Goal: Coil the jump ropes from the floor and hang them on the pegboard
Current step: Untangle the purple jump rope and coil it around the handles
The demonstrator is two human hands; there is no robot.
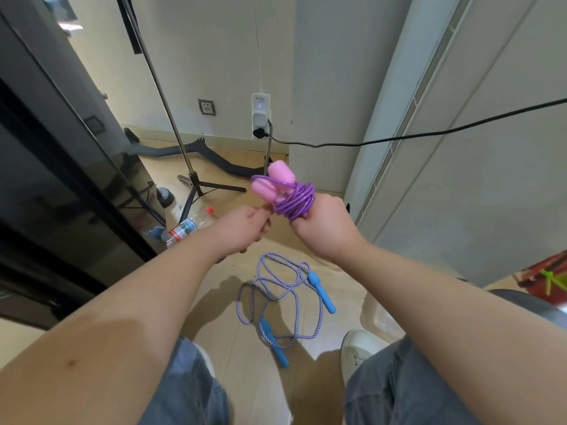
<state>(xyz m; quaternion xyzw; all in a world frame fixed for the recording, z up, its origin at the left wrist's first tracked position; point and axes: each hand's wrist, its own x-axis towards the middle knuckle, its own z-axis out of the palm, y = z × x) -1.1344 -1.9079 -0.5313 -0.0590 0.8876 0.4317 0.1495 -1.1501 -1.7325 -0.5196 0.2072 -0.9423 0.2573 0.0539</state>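
The floor (pixel 346 289) is pale tan board, and on it lies the blue-handled jump rope (pixel 276 289), loose and uncoiled, its purple-and-white cord in open loops with one blue handle at the far right of the tangle and the other at its near edge. A white shoe (pixel 357 348) stands just right of that rope and grey jeans frame it on both near sides. Beyond the rope a tripod stand (pixel 196 182) rests its legs on the floor, with a cream wall behind it carrying a socket (pixel 206 107) and a white plug adapter (pixel 260 115), from which a black cable (pixel 429 134) runs off to the right. Left of the rope rises a dark glossy cabinet (pixel 61 194); right of it stands a tall white unit (pixel 460 148). Up and to the left of the rope a clear plastic bottle (pixel 191 223) with a red cap lies on its side; whether it holds anything cannot be told. Above the rope, in the air, the purple jump rope (pixel 296 202) is bunched in tight turns around the fingers of the right hand (pixel 322 228), which curl closed inside the coil, its two pink handles (pixel 280 173) sticking out on the far side. The left hand (pixel 245 228) has its fingers curled and pinched against the coil's left edge, beside the lower pink handle.
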